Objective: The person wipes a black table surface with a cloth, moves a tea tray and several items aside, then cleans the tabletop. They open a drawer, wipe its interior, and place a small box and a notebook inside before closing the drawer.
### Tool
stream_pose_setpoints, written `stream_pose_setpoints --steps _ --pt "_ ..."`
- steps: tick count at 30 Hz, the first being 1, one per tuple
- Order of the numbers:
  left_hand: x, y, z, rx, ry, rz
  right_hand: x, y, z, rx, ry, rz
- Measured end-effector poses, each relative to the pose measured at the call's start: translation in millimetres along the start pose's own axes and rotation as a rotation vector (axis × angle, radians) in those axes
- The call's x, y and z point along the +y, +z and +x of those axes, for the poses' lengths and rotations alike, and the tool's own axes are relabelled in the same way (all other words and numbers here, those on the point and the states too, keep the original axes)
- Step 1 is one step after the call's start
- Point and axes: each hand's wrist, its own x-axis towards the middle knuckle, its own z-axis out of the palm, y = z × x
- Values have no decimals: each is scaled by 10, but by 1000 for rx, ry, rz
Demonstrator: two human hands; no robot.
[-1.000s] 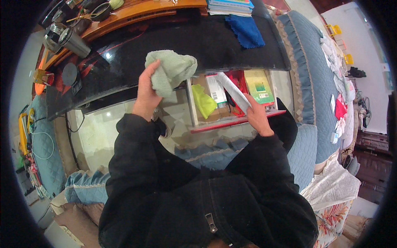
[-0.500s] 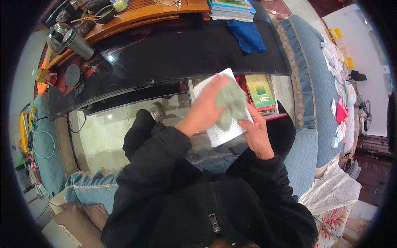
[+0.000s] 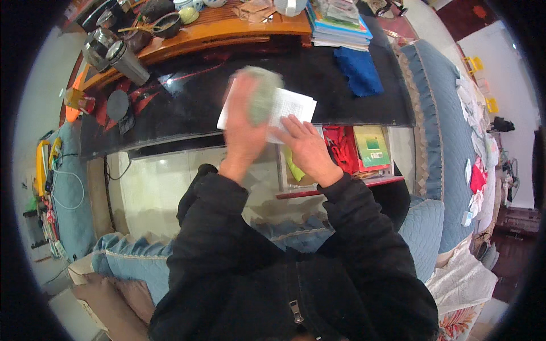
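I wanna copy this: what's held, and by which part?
The left hand holds a green cloth, exactly where is blurred; the right hand rests on the white paper at its near edge.

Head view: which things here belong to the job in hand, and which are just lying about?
In the job:
- pale green cloth, in the left grip, both blurred
- white printed paper, the right grip laid flat on it
- probably the open drawer

Lying about:
- blue cloth
- stack of books
- metal cylinder
- dark disc
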Motion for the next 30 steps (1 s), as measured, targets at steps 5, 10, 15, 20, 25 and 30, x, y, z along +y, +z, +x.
stream_pose_setpoints --steps 5,10,15,20,25,30 --pt "-220 350 -3 -503 -277 403 251 -37 -185 -114 96 151" --pt "-620 -82 161 -20 -250 629 511 -289 -43 165 32 43" --pt "-648 -568 197 266 -502 225 562 -240 54 -35 153 71" --pt "-430 -857 298 460 -658 -211 -155 -101 -336 66 229 257" --pt "-1 -917 242 464 -613 -475 -1260 916 -820 -479 349 918" --pt "81 -1211 148 563 -616 -396 -1456 2510 -770 -586 712 661"
